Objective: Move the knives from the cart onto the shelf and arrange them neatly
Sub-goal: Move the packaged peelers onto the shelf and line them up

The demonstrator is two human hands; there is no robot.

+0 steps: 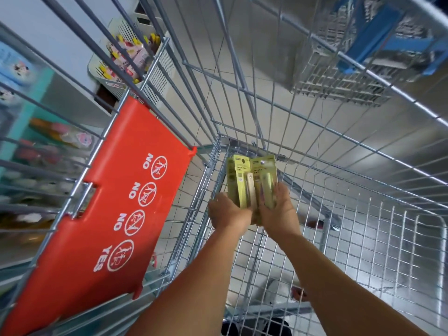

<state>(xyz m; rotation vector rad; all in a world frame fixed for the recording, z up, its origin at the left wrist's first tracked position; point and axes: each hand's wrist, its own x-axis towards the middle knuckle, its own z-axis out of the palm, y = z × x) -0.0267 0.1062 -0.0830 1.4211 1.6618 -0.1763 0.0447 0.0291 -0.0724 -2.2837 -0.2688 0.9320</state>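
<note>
bright, wide-angle warp, motion-blurred edges

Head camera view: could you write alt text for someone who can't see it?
Two hands, left hand and right hand, hold a few yellow-green knife packs together deep inside a wire shopping cart. A red child-seat flap with NO and YES safety symbols is on the left, with blurred store shelves beyond.

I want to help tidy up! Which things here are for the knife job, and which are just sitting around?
For the job:
- knife packs, green, held side by side
- left hand and right hand, gripping them
- cart

Just around:
- red flap with NO/YES signs
- white basket of pink packets
- blue cart, blurred
</note>
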